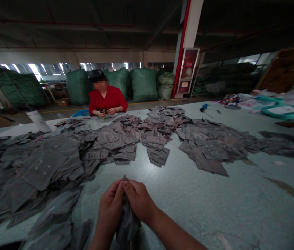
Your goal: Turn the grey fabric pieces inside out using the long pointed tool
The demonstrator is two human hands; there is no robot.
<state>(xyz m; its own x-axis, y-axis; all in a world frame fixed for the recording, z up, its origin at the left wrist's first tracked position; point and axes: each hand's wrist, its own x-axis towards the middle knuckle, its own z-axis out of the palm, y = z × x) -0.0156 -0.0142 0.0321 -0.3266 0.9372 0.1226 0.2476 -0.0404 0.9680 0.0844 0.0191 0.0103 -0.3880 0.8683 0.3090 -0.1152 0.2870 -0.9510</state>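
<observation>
Both hands meet over the near part of the table, pinching one grey fabric piece (127, 224) at its top end. My left hand (111, 198) is closed on it from the left, thumb and fingertips together. From the other side my right hand (138, 197) grips the same spot, its thumb beside the left one. A small tip of cloth pokes up above the fingers, and the rest hangs down between the wrists. A heap of similar grey fabric pieces (45, 166) lies left of my hands. Some loose pieces (55, 208) lie closer, at the lower left.
More grey pieces (209, 139) spread across the pale table (188, 201). Across it a person in a red top (107, 99) handles something small. A white bottle (38, 121) stands at the left; a blue object (204, 107) and teal plastic items (282, 108) lie right. Green sacks (144, 85) stand behind.
</observation>
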